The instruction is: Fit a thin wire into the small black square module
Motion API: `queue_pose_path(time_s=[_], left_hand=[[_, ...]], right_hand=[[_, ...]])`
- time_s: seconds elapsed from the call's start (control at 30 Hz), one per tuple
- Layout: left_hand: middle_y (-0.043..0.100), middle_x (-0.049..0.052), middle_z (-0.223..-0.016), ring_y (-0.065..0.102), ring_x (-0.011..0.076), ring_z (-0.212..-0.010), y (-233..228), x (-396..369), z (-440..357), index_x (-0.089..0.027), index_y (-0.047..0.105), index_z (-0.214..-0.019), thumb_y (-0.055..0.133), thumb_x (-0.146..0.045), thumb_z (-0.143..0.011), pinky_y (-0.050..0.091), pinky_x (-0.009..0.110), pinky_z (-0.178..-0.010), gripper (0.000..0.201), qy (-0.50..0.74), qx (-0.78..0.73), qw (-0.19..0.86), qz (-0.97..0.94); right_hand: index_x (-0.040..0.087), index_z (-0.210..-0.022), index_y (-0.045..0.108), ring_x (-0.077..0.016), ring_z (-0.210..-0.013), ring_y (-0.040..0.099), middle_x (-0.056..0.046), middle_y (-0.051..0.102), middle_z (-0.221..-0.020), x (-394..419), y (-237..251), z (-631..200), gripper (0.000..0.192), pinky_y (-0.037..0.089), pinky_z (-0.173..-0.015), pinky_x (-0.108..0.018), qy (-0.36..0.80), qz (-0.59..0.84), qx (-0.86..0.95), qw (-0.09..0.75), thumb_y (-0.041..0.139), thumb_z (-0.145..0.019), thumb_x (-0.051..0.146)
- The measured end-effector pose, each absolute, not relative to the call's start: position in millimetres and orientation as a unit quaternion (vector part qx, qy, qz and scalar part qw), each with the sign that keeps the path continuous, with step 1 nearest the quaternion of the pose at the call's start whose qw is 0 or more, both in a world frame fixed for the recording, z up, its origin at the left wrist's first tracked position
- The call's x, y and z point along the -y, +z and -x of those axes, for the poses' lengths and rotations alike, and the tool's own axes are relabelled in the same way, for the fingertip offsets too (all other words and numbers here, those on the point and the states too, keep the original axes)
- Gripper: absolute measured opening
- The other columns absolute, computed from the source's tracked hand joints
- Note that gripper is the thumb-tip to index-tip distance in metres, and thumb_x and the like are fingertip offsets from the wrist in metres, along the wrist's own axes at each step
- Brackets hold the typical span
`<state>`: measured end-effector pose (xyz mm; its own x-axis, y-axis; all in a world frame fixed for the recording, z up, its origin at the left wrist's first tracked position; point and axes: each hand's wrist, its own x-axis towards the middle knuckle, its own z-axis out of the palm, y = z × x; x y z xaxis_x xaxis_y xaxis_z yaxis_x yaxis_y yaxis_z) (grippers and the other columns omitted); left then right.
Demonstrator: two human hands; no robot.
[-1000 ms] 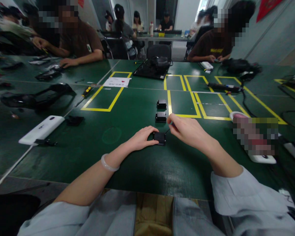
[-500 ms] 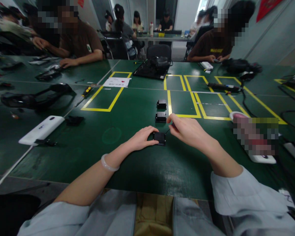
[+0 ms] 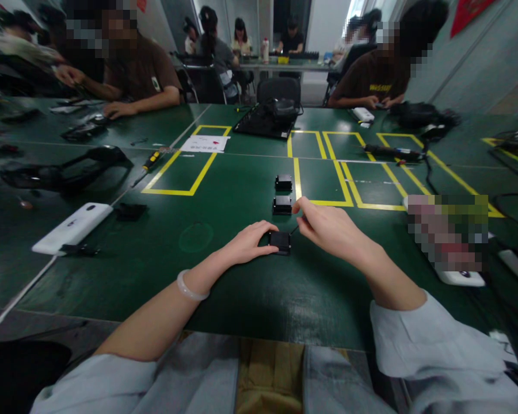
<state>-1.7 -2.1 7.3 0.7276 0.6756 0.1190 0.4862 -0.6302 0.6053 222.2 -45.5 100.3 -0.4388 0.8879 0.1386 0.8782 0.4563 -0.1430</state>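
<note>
At a green work table (image 3: pixel 224 299), a person's left hand (image 3: pixel 246 246) pinches the left edge of a small black module (image 3: pixel 280 242), pressing it flat to the surface, exactly as it did 1 second ago. The right hand (image 3: pixel 328 230), just right of the module, is closed around a thin dark tool (image 3: pixel 294 229) whose tip meets the module's upper right corner; over the last second that hand has crept slightly up and left, so the fine work at that corner looks under way rather than finished. Left of the module lie a white device (image 3: pixel 72 227), a small black part (image 3: pixel 130 211), a black headset (image 3: pixel 64 171) and a yellow-handled screwdriver (image 3: pixel 152 161). Directly beyond the module, 2 more black modules (image 3: pixel 282 204) sit in a row beside yellow tape outlines (image 3: pixel 185 172), with a paper sheet (image 3: pixel 206 144) and a black tray (image 3: pixel 267 122) farther back. Right of the module are a blurred-out object, a white item (image 3: pixel 460 278) under it, and black cables (image 3: pixel 431 172). Other people sit around the far edges of the table and at another table deep in the room; 1 co-worker's hand (image 3: pixel 120 109) rests on the surface far left of the module.
</note>
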Motion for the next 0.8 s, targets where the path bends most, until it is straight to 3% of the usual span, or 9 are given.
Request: queue_pose_path(time_s=[0.23, 0.57, 0.8], left_hand=[[0.061, 0.007, -0.108, 0.058, 0.0248, -0.100, 6.3, 2.6, 1.7, -0.020, 0.056, -0.116, 0.061, -0.046, -0.087, 0.046, 0.036, -0.087, 0.039, 0.170, -0.330, 0.277, -0.886], [0.060, 0.007, -0.107, 0.058, 0.0244, -0.100, 7.7, 2.8, 2.4, -0.020, 0.055, -0.116, 0.061, -0.044, -0.088, 0.045, 0.035, -0.086, 0.037, 0.167, -0.326, 0.275, -0.889], [0.060, 0.007, -0.108, 0.058, 0.0242, -0.100, 5.9, 2.4, 2.4, -0.020, 0.055, -0.116, 0.061, -0.045, -0.088, 0.045, 0.035, -0.087, 0.038, 0.164, -0.329, 0.273, -0.889]], right_hand=[[0.019, -0.101, 0.055, -0.0187, -0.067, 0.062, -0.006, 0.069, -0.077, 43.3, 100.8, -220.5, 0.030, 0.024, -0.055, -0.027, -0.002, 0.539, 0.840, 0.054, 0.034, -0.098, 0.040], [0.019, -0.109, 0.050, -0.0162, -0.070, 0.061, -0.004, 0.069, -0.089, 44.5, 100.9, -223.0, 0.021, 0.026, -0.055, -0.026, 0.022, 0.519, 0.849, 0.098, 0.037, -0.094, 0.025], [0.019, -0.097, 0.057, -0.0192, -0.069, 0.063, -0.007, 0.070, -0.078, 42.1, 100.8, -220.1, 0.032, 0.023, -0.055, -0.028, -0.026, 0.549, 0.834, 0.045, 0.033, -0.099, 0.040]])
